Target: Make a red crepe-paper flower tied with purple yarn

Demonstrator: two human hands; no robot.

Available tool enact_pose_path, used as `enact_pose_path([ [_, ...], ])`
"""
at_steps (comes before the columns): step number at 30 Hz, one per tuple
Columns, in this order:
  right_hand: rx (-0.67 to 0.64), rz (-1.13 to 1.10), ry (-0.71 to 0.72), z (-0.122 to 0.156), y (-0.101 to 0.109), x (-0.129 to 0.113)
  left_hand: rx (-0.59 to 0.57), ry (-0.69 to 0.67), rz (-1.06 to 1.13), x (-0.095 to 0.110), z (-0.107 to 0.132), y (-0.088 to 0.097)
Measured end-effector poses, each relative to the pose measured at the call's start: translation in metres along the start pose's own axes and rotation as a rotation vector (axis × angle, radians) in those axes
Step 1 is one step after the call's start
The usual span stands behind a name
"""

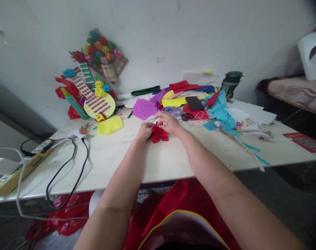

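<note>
- Pinching red flower (160, 135) at its L edge w/ L hand (145, 131)
- R hand (168, 123): fingers at flower's top, can't tell if gripping
- Flower btwn hands, mid-table (108, 149), nr purple sheet (143, 109)

A bright red, flower-shaped piece of soft, crinkled, paper-like material (159, 134) is gathered at its upper end, where a narrow red tip shows. Its loose, folded petals fan toward the person, their edges uneven and ruffled. It sits low over the pale tabletop (124, 152); whether it rests there is unclear.
</note>
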State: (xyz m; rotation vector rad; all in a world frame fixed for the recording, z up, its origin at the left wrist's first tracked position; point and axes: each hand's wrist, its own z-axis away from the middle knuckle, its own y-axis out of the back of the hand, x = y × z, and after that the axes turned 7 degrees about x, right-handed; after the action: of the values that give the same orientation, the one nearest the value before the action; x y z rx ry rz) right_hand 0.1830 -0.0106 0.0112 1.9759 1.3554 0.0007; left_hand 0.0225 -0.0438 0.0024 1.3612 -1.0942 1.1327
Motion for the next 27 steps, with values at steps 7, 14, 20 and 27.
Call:
enact_pose_path([
  [7, -0.019, -0.008, 0.047, -0.002, 0.002, -0.005, 0.029, -0.004, -0.028, -0.002, 0.0, 0.0],
  [14, -0.039, 0.049, -0.004, -0.001, 0.003, -0.013, 0.08, 0.015, -0.038, 0.001, 0.002, 0.0],
  [20, -0.026, 0.047, 0.011, -0.003, 0.003, -0.017, 0.068, 0.013, 0.113, 0.002, 0.001, 0.002],
  [27, -0.029, 0.029, -0.025, -0.002, 0.001, -0.02, -0.012, 0.002, 0.15, -0.001, 0.0, 0.003],
])
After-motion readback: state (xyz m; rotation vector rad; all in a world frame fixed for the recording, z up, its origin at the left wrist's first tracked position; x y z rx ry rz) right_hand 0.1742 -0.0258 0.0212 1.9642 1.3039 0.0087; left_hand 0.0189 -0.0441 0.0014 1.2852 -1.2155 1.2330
